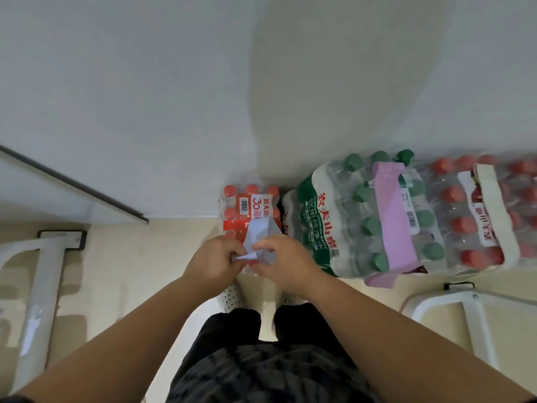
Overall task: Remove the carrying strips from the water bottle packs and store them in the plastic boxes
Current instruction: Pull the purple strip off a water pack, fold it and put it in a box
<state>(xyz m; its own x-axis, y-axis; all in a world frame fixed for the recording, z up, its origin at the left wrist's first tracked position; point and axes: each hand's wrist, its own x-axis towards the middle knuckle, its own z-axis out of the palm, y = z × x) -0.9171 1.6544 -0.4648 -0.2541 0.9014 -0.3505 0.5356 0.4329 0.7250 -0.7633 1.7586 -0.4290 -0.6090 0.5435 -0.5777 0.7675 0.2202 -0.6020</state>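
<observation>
Your left hand [212, 264] and right hand [286, 261] together pinch the blue strip [260, 238]; the pink strip [392, 219] and the white strip [495, 210] are not yet removed.

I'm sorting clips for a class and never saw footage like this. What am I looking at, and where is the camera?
No machine here: one person wears a camera on the head, looking down at their own bare hands. The left hand and right hand both pinch a pale blue strip above a small red-capped pack. Right of it on the floor lie a green-capped pack with a pink strip and a second red-capped pack with a cream strip.
</observation>
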